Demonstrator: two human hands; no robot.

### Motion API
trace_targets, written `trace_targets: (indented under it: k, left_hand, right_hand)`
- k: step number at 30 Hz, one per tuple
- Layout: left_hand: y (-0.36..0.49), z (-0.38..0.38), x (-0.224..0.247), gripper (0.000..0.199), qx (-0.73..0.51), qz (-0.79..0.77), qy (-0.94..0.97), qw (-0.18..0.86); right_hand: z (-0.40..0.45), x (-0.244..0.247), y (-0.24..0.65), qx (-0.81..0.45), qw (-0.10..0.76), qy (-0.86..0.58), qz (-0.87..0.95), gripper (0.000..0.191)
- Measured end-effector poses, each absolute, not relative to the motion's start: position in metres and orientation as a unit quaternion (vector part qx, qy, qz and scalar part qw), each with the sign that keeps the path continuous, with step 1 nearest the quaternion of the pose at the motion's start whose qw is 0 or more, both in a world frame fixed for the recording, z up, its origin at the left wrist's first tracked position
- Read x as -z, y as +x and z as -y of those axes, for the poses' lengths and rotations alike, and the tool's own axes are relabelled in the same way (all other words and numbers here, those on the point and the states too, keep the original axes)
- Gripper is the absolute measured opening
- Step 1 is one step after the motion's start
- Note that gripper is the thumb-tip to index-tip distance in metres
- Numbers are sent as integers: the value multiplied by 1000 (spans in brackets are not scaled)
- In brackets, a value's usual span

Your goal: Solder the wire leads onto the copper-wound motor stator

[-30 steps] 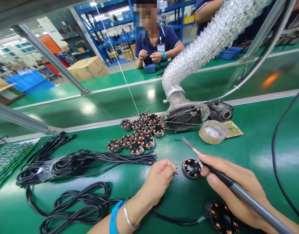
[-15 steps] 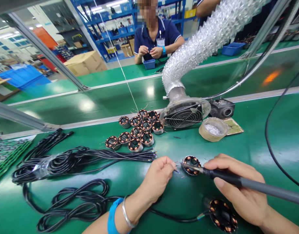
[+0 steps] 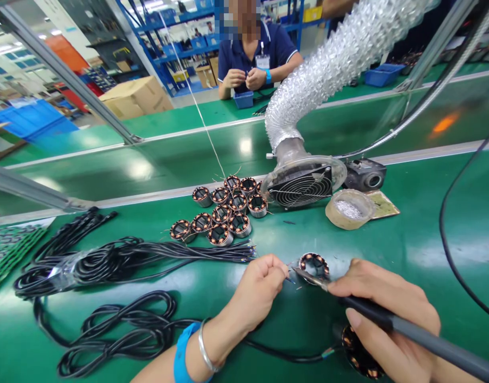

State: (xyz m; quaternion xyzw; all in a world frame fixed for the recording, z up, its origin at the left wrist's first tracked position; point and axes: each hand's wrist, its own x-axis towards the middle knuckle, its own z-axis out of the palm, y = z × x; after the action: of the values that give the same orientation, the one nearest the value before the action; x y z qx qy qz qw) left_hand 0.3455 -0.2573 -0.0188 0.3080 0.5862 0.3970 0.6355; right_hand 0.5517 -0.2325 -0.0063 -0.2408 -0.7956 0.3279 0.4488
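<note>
Left hand (image 3: 260, 287), near centre, is curled almost closed, thumb and forefinger pinched together on a thin wire end (image 3: 289, 277) that points right. Right hand (image 3: 388, 314) is wrapped tight around the dark handle of a soldering iron (image 3: 372, 314); the iron's metal tip lies across the near edge of a copper-wound stator (image 3: 314, 264), close to the pinched wire. That stator rests on the green bench (image 3: 407, 244), between the two hands and just beyond them. A second stator (image 3: 358, 354) lies at the near edge, partly hidden under the right hand, with a black cable (image 3: 284, 357) running left from it toward the left wrist, which wears a blue band and a metal bangle.

Further back, a cluster of stators (image 3: 224, 213) sits beside a fume extractor fan (image 3: 302, 186) on a silver flexible duct. A tape roll (image 3: 349, 209) stands right of the fan. Bundled black cables (image 3: 108, 266) lie to the left. Across the line another person sits with both hands together.

No legible writing or brand marks can be made out.
</note>
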Motion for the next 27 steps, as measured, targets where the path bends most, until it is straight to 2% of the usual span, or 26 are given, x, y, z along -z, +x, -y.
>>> trace_targets:
  k: [9,17,27]
  left_hand:
    - [346,258,18,20,-390,-586,313,638]
    - [346,257,18,20,-392,-584,314,638]
    - [346,258,18,21,-391,-585,310,639]
  right_hand:
    - [234,-10,549,-298,453,-239,806,30]
    - [237,-4,551,-306,456,-254,796,27]
    - [232,-5,555,-290,466,-236,802,33]
